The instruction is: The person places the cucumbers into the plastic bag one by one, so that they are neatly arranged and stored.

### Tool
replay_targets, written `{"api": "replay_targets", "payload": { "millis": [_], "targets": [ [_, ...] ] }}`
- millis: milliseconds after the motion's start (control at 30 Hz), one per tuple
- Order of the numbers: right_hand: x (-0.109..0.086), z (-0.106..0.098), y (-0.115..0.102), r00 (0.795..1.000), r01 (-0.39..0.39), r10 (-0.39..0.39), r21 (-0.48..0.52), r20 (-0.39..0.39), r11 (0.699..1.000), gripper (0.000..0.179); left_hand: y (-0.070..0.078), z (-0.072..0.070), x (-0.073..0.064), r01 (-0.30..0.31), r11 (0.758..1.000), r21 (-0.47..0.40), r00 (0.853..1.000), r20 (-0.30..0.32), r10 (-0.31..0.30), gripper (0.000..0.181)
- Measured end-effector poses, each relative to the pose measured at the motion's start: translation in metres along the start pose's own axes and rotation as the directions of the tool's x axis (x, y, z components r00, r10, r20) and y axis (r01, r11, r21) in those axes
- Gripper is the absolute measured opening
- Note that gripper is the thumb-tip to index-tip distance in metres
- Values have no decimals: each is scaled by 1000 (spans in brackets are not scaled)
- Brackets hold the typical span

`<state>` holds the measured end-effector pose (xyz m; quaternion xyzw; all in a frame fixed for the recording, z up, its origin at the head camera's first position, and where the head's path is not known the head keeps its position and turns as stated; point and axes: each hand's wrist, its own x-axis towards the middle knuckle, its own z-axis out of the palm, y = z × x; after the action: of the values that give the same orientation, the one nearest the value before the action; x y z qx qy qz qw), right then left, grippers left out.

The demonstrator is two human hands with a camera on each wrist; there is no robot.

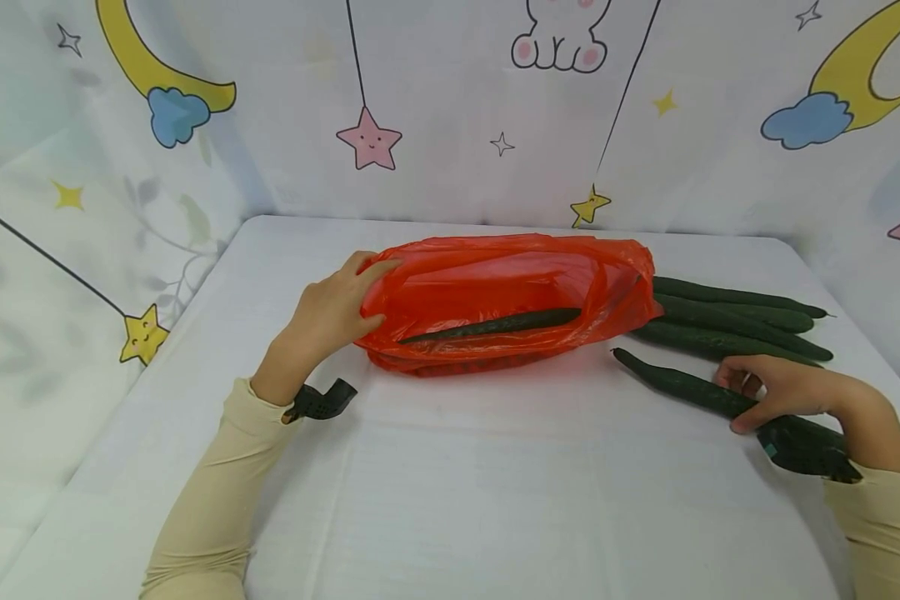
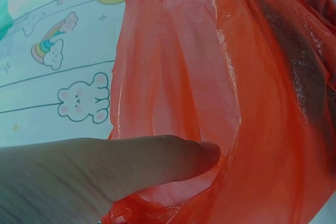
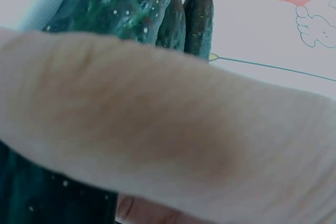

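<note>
A red plastic bag [image 1: 487, 275] lies in the middle of the table with its mouth spread toward me. One cucumber [image 1: 495, 323] shows inside it. My left hand [image 1: 333, 304] grips the left end of the mouth, thumb and forefinger apart at the rim. In the left wrist view the thumb [image 2: 173, 158] lies across the bag's opening. At the right front, my right hand [image 1: 783, 387] pinches a long dark green cucumber [image 1: 678, 382] from above, between thumb and fingers. The tapered end of this cucumber points left toward the bag.
Several more cucumbers [image 1: 742, 321] lie side by side at the right, their left ends against the bag. A white cloth covers the table [image 1: 495, 492]. Behind it hangs a backdrop [image 1: 450, 100] printed with stars, moons and animals.
</note>
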<state>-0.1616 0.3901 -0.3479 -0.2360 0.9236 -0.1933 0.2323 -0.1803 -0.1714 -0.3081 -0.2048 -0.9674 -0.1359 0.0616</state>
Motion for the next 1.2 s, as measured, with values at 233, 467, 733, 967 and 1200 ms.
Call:
{"api": "replay_targets", "payload": {
  "millis": [233, 467, 733, 967, 1200],
  "targets": [
    [-3, 1, 3, 993, 103, -104, -29, -57, 994, 41, 1, 0, 0, 14, 1000, -2, 1000, 19, -14, 69],
    [-2, -3, -1, 996, 68, -70, -41, -58, 997, 41, 1, -1, 0, 10, 1000, 3, 1000, 10, -10, 68],
    [0, 0, -3, 989, 94, -100, -52, -112, 994, 41, 0, 2, -1, 2, 1000, -1, 1000, -3, -2, 66],
    [2, 1, -8, 978, 123, -138, -102, -155, 987, 42, 0, 1, 0, -4, 1000, -1, 1000, -11, 4, 65],
    [3, 0, -17, 964, 157, -181, -135, -196, 978, 42, 0, 0, 0, 4, 1000, -2, 1000, -1, -4, 65]
  ]
}}
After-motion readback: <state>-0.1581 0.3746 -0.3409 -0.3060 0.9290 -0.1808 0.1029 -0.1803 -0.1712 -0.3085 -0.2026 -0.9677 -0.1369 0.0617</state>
